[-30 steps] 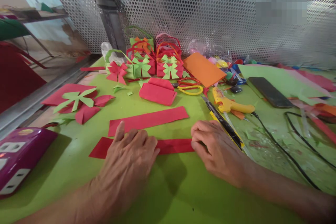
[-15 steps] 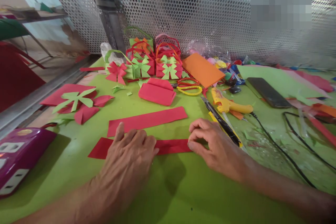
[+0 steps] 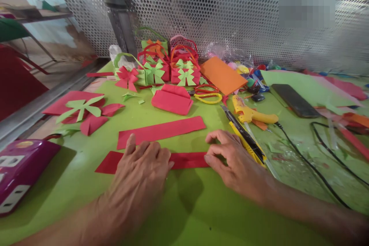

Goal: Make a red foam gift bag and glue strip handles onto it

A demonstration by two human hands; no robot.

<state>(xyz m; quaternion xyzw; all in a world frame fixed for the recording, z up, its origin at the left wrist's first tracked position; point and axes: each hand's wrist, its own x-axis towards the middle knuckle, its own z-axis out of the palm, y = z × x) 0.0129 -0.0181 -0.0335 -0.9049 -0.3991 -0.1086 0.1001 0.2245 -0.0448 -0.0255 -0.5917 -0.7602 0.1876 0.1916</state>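
A red paper strip [image 3: 187, 160] lies crosswise on the green tabletop in front of me. My left hand [image 3: 144, 165] presses down over its left part, fingers curled and their tips hidden beneath the hand. At the strip's right end is my right hand [image 3: 230, 157], with bent fingers and the thumb tip on the paper's end. Just beyond the hands rests a second, pinkish-red strip [image 3: 161, 132], untouched. A black-and-yellow utility knife [image 3: 243, 134] lies right beside my right hand. Farther back is a folded red paper piece [image 3: 172, 100].
Small paper bags with bows [image 3: 186, 71] stand at the back by a bottle [image 3: 121, 23]. Yellow-handled scissors [image 3: 208, 98], a yellow glue gun [image 3: 252, 115] and a phone [image 3: 295, 100] lie behind and right. A purple power strip [image 3: 29, 169] sits at left; cut paper petals [image 3: 93, 123] lie beyond it.
Both hands stay almost in place on the strip. The right hand's fingers have spread slightly, and the whole view has shifted a little.
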